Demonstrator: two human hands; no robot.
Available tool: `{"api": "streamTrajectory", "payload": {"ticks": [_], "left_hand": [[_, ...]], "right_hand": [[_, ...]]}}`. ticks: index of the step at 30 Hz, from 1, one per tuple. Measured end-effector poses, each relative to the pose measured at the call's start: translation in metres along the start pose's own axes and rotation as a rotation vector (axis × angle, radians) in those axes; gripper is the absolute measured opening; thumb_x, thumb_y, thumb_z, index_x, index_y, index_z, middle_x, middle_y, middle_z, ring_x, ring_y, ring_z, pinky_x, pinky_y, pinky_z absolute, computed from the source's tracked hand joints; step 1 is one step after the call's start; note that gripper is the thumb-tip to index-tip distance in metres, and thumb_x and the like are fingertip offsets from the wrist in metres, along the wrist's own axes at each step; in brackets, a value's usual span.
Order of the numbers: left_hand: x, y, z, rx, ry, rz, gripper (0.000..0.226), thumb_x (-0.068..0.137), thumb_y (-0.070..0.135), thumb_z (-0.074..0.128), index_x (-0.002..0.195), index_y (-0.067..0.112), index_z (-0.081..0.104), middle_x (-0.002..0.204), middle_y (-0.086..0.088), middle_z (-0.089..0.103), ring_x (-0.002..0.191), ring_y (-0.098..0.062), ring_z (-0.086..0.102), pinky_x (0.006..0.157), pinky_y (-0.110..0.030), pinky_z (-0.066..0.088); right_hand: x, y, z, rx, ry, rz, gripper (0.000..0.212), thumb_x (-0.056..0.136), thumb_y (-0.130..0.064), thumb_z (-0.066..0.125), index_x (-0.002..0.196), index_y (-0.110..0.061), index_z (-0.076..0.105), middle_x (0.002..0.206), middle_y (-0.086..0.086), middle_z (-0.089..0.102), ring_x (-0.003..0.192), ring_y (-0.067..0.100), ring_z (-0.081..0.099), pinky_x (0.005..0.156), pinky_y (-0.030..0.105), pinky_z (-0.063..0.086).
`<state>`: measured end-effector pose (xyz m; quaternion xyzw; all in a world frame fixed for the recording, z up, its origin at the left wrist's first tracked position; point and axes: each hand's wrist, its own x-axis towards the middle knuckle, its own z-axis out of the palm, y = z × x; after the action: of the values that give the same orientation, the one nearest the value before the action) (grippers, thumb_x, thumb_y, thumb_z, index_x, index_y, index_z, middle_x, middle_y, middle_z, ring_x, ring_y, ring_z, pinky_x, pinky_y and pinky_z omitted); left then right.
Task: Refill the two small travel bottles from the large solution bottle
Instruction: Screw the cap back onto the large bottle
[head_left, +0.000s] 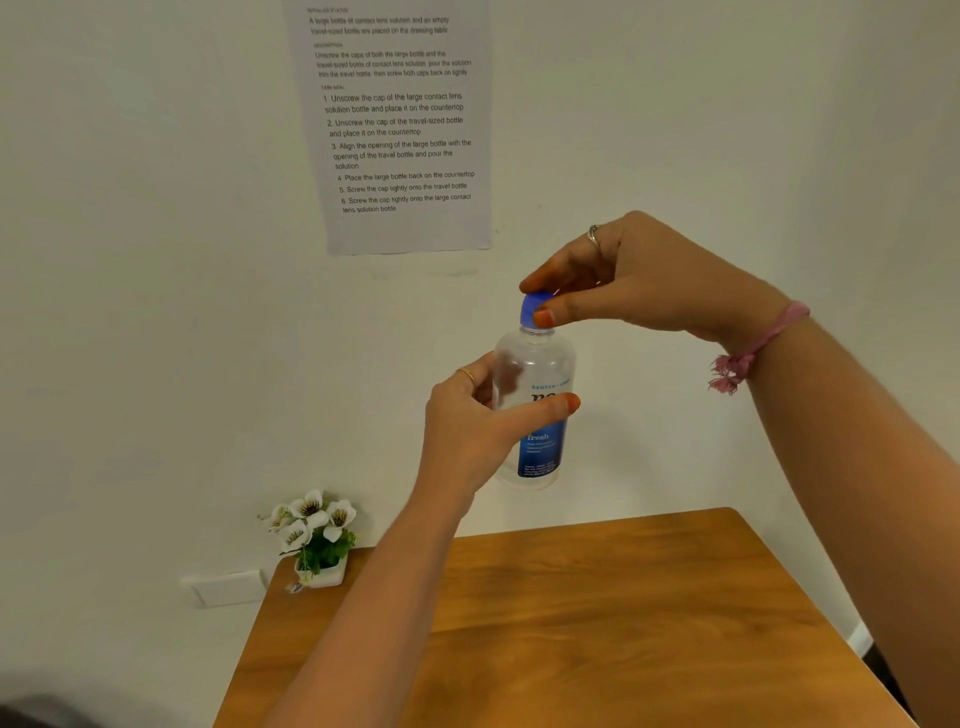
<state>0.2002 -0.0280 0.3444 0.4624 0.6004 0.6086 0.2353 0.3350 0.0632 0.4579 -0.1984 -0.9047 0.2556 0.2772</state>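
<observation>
Two hands hold the large solution bottle (535, 405) upright, blue cap (535, 307) topmost.

You get bright, even, soft light with only faint shadows on the wall (156, 312). The bench (597, 623) shows a mild sheen. Edges bend with wide-angle distortion, and the printed sheet (400, 124) reads slightly soft.

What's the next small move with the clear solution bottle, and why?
Probably twist the blue cap off. The right hand pinches it while the left hand grips the clear plastic solution bottle with the blue label upright above the wooden table; the cap is still on.
</observation>
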Motion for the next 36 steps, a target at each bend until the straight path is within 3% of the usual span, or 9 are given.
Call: {"api": "streamTrajectory", "payload": {"ticks": [6, 9, 13, 16, 22, 27, 30, 33, 36], "left_hand": [[-0.002, -0.003, 0.0, -0.006, -0.003, -0.013, 0.06, 0.068, 0.029, 0.083, 0.123, 0.024, 0.059, 0.11, 0.008, 0.066, 0.097, -0.014, 0.065, 0.073, -0.019, 0.054], [-0.001, -0.004, -0.001, -0.017, -0.007, -0.014, 0.06, 0.068, 0.029, 0.083, 0.124, 0.024, 0.06, 0.111, 0.008, 0.067, 0.1, -0.015, 0.065, 0.076, -0.024, 0.055], [-0.001, -0.003, -0.001, -0.007, -0.018, 0.0, 0.061, 0.068, 0.031, 0.083, 0.124, 0.024, 0.06, 0.11, 0.008, 0.067, 0.099, -0.014, 0.065, 0.074, -0.02, 0.055], [-0.002, -0.003, 0.001, -0.015, -0.005, 0.001, 0.062, 0.068, 0.03, 0.083, 0.125, 0.024, 0.06, 0.112, 0.007, 0.067, 0.098, -0.015, 0.065, 0.075, -0.022, 0.055], [-0.005, -0.012, 0.004, -0.016, 0.015, -0.026, 0.062, 0.067, 0.03, 0.084, 0.124, 0.023, 0.06, 0.111, 0.007, 0.067, 0.097, -0.015, 0.066, 0.072, -0.02, 0.055], [-0.008, -0.016, 0.009, -0.031, 0.011, -0.039, 0.061, 0.069, 0.031, 0.082, 0.125, 0.023, 0.059, 0.115, 0.007, 0.066, 0.101, -0.016, 0.064, 0.07, -0.017, 0.053], [-0.01, -0.016, 0.01, -0.039, -0.011, -0.047, 0.059, 0.069, 0.03, 0.083, 0.123, 0.023, 0.061, 0.112, 0.007, 0.068, 0.101, -0.017, 0.066, 0.074, -0.021, 0.055], [-0.01, -0.016, 0.01, -0.044, -0.021, -0.042, 0.06, 0.069, 0.029, 0.083, 0.124, 0.022, 0.061, 0.112, 0.007, 0.068, 0.1, -0.016, 0.066, 0.075, -0.022, 0.056], [-0.01, -0.016, 0.012, -0.037, -0.021, -0.033, 0.062, 0.068, 0.031, 0.083, 0.125, 0.021, 0.06, 0.113, 0.005, 0.069, 0.101, -0.017, 0.066, 0.075, -0.022, 0.056]], "right_hand": [[0.0, 0.001, 0.011, -0.136, 0.063, 0.083, 0.039, 0.064, -0.048, 0.075, 0.093, -0.024, 0.066, 0.08, -0.006, 0.069, 0.071, 0.005, 0.064, 0.074, 0.023, 0.053], [-0.002, -0.002, 0.003, -0.126, -0.007, 0.089, 0.05, 0.065, -0.06, 0.061, 0.107, -0.033, 0.062, 0.097, -0.012, 0.066, 0.082, 0.005, 0.064, 0.076, 0.021, 0.051], [-0.006, 0.002, -0.002, -0.075, -0.124, 0.049, 0.033, 0.085, -0.036, 0.06, 0.117, -0.035, 0.06, 0.113, -0.016, 0.065, 0.1, 0.005, 0.062, 0.082, 0.021, 0.053], [-0.006, 0.007, 0.005, -0.05, -0.055, 0.036, 0.028, 0.084, -0.027, 0.065, 0.112, -0.03, 0.065, 0.108, -0.011, 0.068, 0.1, 0.003, 0.061, 0.085, 0.01, 0.047], [-0.008, 0.009, 0.025, -0.149, 0.119, 0.068, 0.027, 0.073, -0.036, 0.076, 0.097, -0.024, 0.07, 0.087, -0.008, 0.07, 0.078, -0.002, 0.062, 0.065, 0.001, 0.042], [-0.009, 0.004, 0.031, -0.282, 0.149, 0.106, 0.041, 0.068, -0.053, 0.072, 0.089, -0.019, 0.065, 0.074, -0.007, 0.065, 0.07, 0.006, 0.06, 0.063, 0.015, 0.046], [-0.014, 0.002, 0.015, -0.255, 0.028, 0.135, 0.056, 0.064, -0.066, 0.059, 0.102, -0.024, 0.064, 0.086, -0.013, 0.065, 0.081, 0.003, 0.061, 0.07, 0.016, 0.046], [-0.018, 0.006, 0.001, -0.199, -0.131, 0.099, 0.047, 0.08, -0.05, 0.056, 0.124, -0.034, 0.054, 0.11, -0.016, 0.065, 0.102, 0.002, 0.06, 0.081, 0.012, 0.044], [-0.02, 0.016, 0.003, -0.199, -0.114, 0.026, 0.034, 0.088, -0.025, 0.061, 0.121, -0.031, 0.06, 0.114, -0.012, 0.065, 0.103, 0.003, 0.06, 0.084, 0.008, 0.045]]}}
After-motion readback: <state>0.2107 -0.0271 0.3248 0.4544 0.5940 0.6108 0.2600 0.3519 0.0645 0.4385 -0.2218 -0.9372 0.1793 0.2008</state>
